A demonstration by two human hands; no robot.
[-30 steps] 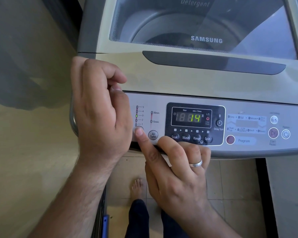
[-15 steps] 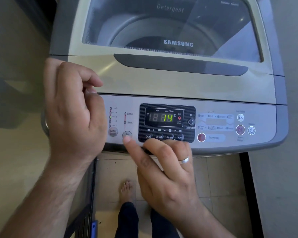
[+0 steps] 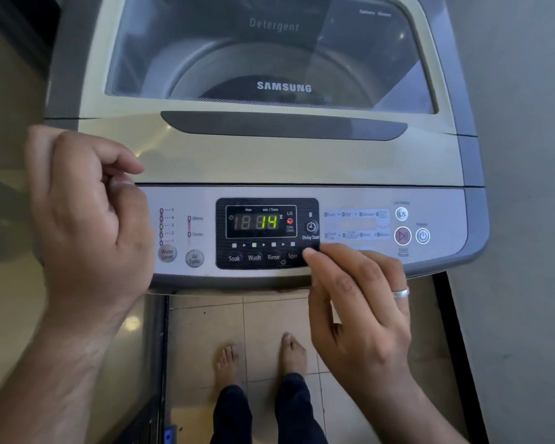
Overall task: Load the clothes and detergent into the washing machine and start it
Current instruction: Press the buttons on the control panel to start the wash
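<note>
With the glass lid shut on the grey-and-beige top-loading washing machine (image 3: 269,161), loading looks finished: his left hand (image 3: 87,219), loosely curled and empty, rests at the panel's corner, while the right hand (image 3: 359,309), forefinger extended, nears the red start button (image 3: 402,235), still unpressed, just beyond its fingertip.

"SAMSUNG" on lid (image 3: 284,87); "14" on display (image 3: 261,222)
</note>
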